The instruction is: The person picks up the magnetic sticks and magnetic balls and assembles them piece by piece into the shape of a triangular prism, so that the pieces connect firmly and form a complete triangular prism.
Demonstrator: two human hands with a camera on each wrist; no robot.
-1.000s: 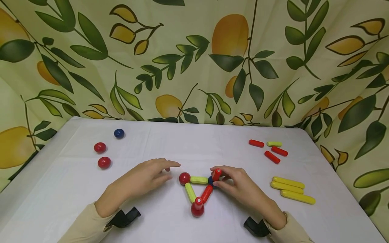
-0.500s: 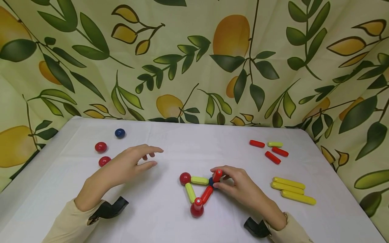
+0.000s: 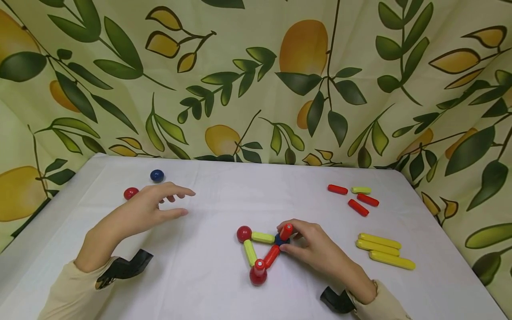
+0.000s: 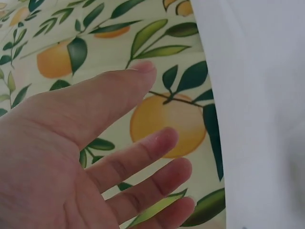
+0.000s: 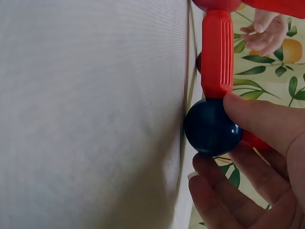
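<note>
A pale yellow-green fabric backdrop printed with dark green leaves, thin brown stems and orange-yellow fruit (image 3: pixel 256 80) hangs behind the work area, filling the whole upper part of the head view. It wraps round both sides, falling in soft folds at the left and right edges. In front of it stands a bench covered with a smooth white cloth (image 3: pixel 224 195), its far edge meeting the backdrop and its far corners rounded. The light is even and soft, with only faint shadows on the cloth.
</note>
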